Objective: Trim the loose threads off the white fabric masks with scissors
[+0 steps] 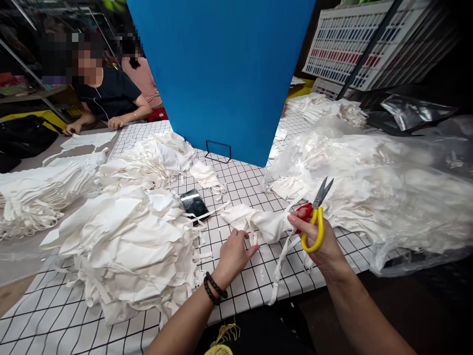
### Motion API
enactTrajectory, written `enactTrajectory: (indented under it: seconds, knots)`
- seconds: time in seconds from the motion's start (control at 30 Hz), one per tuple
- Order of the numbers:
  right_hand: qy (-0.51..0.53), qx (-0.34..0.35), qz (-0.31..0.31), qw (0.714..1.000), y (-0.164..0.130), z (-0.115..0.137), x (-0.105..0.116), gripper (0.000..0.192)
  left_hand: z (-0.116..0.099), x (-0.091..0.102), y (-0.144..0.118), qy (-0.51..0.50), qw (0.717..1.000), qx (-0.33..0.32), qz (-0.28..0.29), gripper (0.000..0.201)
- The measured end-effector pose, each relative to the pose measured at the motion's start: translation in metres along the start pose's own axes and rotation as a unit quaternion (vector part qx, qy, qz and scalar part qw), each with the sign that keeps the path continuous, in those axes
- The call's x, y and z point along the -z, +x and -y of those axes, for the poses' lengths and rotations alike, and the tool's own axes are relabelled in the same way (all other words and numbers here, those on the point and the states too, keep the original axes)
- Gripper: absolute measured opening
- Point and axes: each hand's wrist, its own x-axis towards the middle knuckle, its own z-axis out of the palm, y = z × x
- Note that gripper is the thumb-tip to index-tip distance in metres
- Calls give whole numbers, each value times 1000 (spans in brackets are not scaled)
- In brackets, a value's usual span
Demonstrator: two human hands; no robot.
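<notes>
At your far left a heap of white cloth pieces (121, 246) lies on the gridded table (244, 182), a phone (194, 203) just beside it. Your left hand (233, 254) rests flat, fingers spread and gripping nothing, by a white cloth piece (258, 223). Your right hand (318, 236) pinches that piece's right end and is closed around the yellow-handled scissors (316, 219), blades up and almost together
</notes>
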Motion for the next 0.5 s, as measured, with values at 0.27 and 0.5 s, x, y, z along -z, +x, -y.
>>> enactTrajectory:
  seconds: [0.27,0.5]
  knots:
    - [-50,8,19,999,-7,-3,15,31,-1,1,7,-48,998,9,-27,13]
    - [-438,-89,184,876,-20,5,26,21,10,31,-28,-166,979,51,-108,16]
